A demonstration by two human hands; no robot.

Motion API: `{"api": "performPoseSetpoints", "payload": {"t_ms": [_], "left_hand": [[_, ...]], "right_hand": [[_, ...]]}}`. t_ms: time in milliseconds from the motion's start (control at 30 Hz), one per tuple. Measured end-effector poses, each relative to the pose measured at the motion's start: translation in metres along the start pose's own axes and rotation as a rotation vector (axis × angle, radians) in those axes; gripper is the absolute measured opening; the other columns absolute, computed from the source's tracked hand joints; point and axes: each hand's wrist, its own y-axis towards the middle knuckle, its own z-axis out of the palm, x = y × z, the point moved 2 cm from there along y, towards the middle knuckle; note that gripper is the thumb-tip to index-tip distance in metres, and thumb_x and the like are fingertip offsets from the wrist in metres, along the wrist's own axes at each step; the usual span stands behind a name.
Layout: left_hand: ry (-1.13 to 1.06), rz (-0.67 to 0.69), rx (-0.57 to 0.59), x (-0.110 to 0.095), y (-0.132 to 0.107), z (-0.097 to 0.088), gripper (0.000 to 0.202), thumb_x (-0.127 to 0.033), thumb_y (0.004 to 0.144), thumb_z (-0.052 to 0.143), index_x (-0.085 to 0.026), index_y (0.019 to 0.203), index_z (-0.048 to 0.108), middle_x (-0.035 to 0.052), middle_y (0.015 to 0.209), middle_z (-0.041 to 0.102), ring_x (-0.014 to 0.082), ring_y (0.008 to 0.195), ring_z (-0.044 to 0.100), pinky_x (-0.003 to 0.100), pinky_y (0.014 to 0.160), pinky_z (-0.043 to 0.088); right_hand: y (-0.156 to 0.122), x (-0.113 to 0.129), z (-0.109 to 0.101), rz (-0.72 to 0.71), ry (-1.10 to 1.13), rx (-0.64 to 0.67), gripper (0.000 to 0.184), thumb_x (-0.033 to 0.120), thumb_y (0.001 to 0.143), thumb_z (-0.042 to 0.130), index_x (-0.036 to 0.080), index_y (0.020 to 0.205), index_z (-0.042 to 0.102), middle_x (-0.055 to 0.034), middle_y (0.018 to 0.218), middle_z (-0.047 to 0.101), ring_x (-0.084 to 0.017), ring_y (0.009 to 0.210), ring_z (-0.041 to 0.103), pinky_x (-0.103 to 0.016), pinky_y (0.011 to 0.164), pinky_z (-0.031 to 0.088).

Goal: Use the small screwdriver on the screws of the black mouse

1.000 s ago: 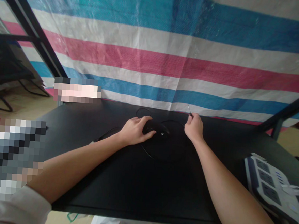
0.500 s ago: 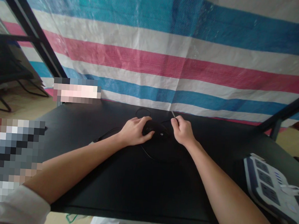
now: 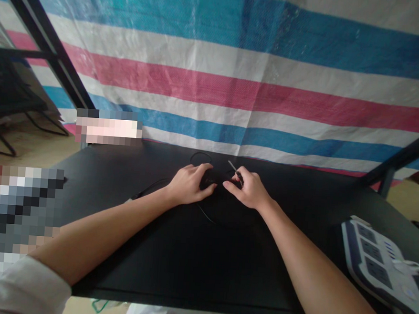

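Observation:
My left hand [image 3: 190, 183] is closed around the left end of a rounded black device [image 3: 210, 180], which looks like a corded computer mouse. It lies on the black table [image 3: 202, 257], and its dark surface blends into the tabletop. Within my right hand [image 3: 249, 186], the curled fingers hold a thin screwdriver [image 3: 232, 166], its metal shaft pointing up and to the left. The right thumb reaches out toward the device's right end; whether it touches is hard to make out. A thin black cable [image 3: 205, 215] curves out below the left hand.
A white and dark power strip [image 3: 374, 264] with plugged-in white cords sits on the table's right side. Behind the table hangs a striped plastic sheet [image 3: 214, 88]. Black frame posts [image 3: 62, 79] stand at the sides. Blurred-out items occupy the left edge.
My right hand has shifted slightly left toward the device, and its thumb has come off the screwdriver and stretched out. The screwdriver tip has swung left. My left hand stays in place.

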Motion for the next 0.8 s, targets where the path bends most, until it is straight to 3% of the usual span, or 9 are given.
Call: {"api": "performPoseSetpoints", "payload": {"t_ms": [800], "left_hand": [[-0.024, -0.014, 0.047, -0.0006, 0.001, -0.0015, 0.044, -0.046, 0.086, 0.052, -0.013, 0.116, 0.052, 0.008, 0.084, 0.071, 0.0225, 0.073, 0.071, 0.033, 0.068, 0.055]], "right_hand": [[0.0, 0.0031, 0.0045, 0.055, -0.07, 0.036, 0.035, 0.052, 0.083, 0.058, 0.024, 0.074, 0.041, 0.0004, 0.064, 0.058, -0.018, 0.059, 0.058, -0.027, 0.059, 0.037]]}}
